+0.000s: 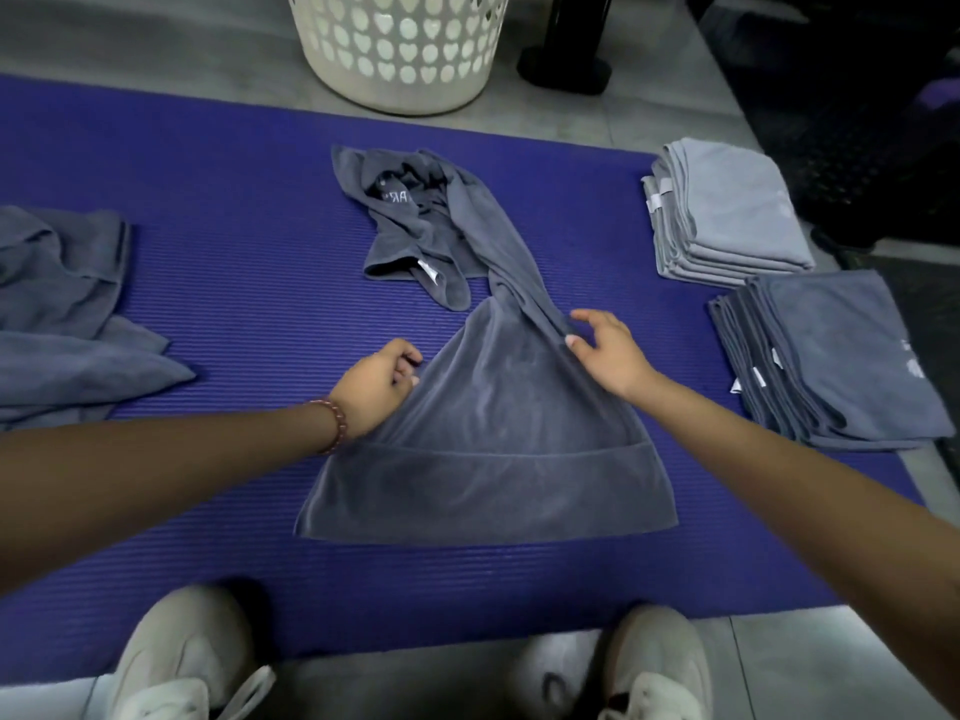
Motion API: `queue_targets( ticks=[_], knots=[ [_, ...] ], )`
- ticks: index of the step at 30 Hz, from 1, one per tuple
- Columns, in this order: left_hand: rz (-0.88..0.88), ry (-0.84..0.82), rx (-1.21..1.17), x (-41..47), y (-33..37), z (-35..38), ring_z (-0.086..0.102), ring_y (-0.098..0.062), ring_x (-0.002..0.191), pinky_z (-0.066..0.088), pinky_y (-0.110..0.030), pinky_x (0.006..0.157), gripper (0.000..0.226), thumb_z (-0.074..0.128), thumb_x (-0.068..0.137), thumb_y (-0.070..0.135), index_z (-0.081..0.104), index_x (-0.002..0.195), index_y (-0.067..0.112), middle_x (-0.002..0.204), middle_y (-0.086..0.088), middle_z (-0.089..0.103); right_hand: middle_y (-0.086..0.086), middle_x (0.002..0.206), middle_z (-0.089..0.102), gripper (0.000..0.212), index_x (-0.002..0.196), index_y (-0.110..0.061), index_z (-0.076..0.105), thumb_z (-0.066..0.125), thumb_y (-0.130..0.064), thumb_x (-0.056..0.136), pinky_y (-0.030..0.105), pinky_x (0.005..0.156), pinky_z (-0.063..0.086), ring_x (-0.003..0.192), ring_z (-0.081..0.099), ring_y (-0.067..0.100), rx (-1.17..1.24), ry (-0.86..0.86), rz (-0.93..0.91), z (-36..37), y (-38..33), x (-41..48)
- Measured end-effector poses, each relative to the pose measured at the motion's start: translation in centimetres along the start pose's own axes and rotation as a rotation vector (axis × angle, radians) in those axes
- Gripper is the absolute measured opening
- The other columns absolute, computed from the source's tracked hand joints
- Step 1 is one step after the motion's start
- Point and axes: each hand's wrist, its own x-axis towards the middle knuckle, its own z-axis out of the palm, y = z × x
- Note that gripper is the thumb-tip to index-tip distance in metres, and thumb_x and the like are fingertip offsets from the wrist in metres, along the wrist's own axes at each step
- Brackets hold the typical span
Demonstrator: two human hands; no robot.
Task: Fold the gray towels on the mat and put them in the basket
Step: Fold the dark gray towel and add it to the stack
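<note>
Both side edges of the gray towel (488, 459), central on the mat (234, 252), are taken: left hand (382, 387) curls, seemingly pinching cloth; right hand (605, 350) nips it between thumb and fingers, probably to pull the bunched far end flat. Basket (400, 49) stands beyond the mat.

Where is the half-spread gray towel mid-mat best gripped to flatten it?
Probably its two side edges where the towel narrows, one grip from each side: the near end lies flat, the far end is bunched, so pulling outward there should spread it.
</note>
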Motion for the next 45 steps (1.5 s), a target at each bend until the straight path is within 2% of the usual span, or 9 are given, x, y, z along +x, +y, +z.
queue_targets(
  ticks=[7, 13, 17, 24, 27, 33, 38, 42, 45],
  knots=[
    [-0.132, 0.100, -0.165, 2.4, 1.1, 1.3, 0.052, -0.008, 0.065, 0.041, -0.025, 0.072, 0.009, 0.064, 0.085, 0.014, 0.062, 0.093, 0.015, 0.071, 0.005, 0.058, 0.013, 0.131, 0.055, 0.050, 0.134, -0.007, 0.047, 0.058, -0.031, 0.092, 0.041, 0.104, 0.038, 0.123, 0.049, 0.030, -0.039, -0.070, 0.090, 1.7, -3.6, 7.4],
    [-0.076, 0.209, 0.040, 2.0, -0.3, 0.4, 0.057, -0.029, 0.082, 0.042, -0.035, 0.070, 0.015, 0.045, 0.094, 0.017, 0.057, 0.086, 0.010, 0.086, -0.006, 0.062, 0.004, 0.082, 0.061, 0.006, 0.089, -0.008, 0.066, 0.063, -0.013, 0.087, 0.020, 0.068, 0.040, 0.079, 0.053, 0.015, 0.492, 0.257, 0.160, -1.0, -1.6, 7.7],
    [-0.183, 0.394, 0.069, 2.2, -1.3, -1.6, 0.054, -0.035, 0.087, 0.035, -0.040, 0.078, 0.017, 0.037, 0.098, 0.017, 0.048, 0.086, 0.012, 0.089, -0.009, 0.055, -0.001, 0.069, 0.054, 0.025, 0.064, -0.019, 0.055, 0.062, -0.008, 0.086, 0.026, 0.068, 0.040, 0.072, 0.048, 0.014, 0.754, 0.494, 0.442, -2.2, 2.2, 4.9],
    [-0.421, 0.425, 0.221, 2.8, -1.6, -1.8, 0.040, -0.035, 0.113, 0.026, -0.042, 0.094, 0.020, 0.048, 0.092, 0.019, 0.065, 0.099, 0.011, 0.119, -0.015, 0.052, 0.013, 0.100, 0.056, 0.014, 0.095, -0.011, 0.061, 0.060, -0.019, 0.084, 0.041, 0.088, 0.042, 0.104, 0.051, 0.033, 0.243, 0.222, 0.591, -1.2, 3.6, 3.2],
    [-0.315, 0.440, 0.138, 4.9, -0.6, -2.4, 0.039, -0.035, 0.120, 0.027, -0.043, 0.101, 0.033, 0.057, 0.088, 0.023, 0.057, 0.120, 0.015, 0.129, -0.013, 0.047, 0.014, 0.135, 0.045, 0.052, 0.134, -0.012, 0.045, 0.062, -0.020, 0.085, 0.038, 0.104, 0.032, 0.128, 0.038, 0.033, 0.142, 0.207, 0.353, -1.7, 1.4, 6.1],
    [-0.242, 0.364, -0.328, 12.0, 2.5, -4.1, 0.042, -0.028, 0.129, 0.036, -0.036, 0.102, 0.091, 0.075, 0.078, 0.032, 0.019, 0.147, 0.015, 0.144, -0.014, 0.037, 0.007, 0.153, 0.027, 0.072, 0.149, -0.018, 0.021, 0.061, -0.027, 0.091, 0.039, 0.112, 0.030, 0.139, 0.030, 0.026, 0.231, -0.002, 0.015, -0.5, -4.3, 13.3],
    [-0.216, 0.373, -0.275, 15.8, 1.2, -4.2, 0.063, -0.026, 0.100, 0.043, -0.026, 0.079, 0.030, 0.064, 0.086, 0.010, 0.057, 0.113, -0.001, 0.103, -0.015, 0.065, 0.013, 0.123, 0.060, 0.050, 0.139, -0.013, 0.041, 0.059, -0.022, 0.093, 0.034, 0.093, 0.044, 0.115, 0.056, 0.028, 0.124, -0.094, 0.102, 1.3, -6.5, 17.5],
    [-0.182, 0.582, -0.624, 17.2, 1.2, -7.9, 0.058, -0.016, 0.076, 0.042, -0.028, 0.073, 0.005, 0.055, 0.093, 0.008, 0.056, 0.095, 0.004, 0.088, -0.008, 0.059, 0.004, 0.071, 0.053, 0.011, 0.094, -0.011, 0.058, 0.048, -0.008, 0.097, 0.019, 0.053, 0.046, 0.055, 0.049, 0.012, 0.759, 0.091, 0.132, -0.7, -7.4, 18.4],
    [-0.052, 0.714, -0.668, 17.4, 2.3, -12.1, 0.051, -0.009, 0.079, 0.042, -0.019, 0.070, 0.001, 0.048, 0.097, 0.012, 0.049, 0.096, 0.011, 0.084, 0.005, 0.052, 0.002, 0.080, 0.055, 0.017, 0.097, -0.013, 0.055, 0.041, -0.003, 0.099, 0.018, 0.066, 0.054, 0.065, 0.054, 0.010, 1.217, 0.313, 0.084, -4.6, -6.8, 18.4]
  ],
)
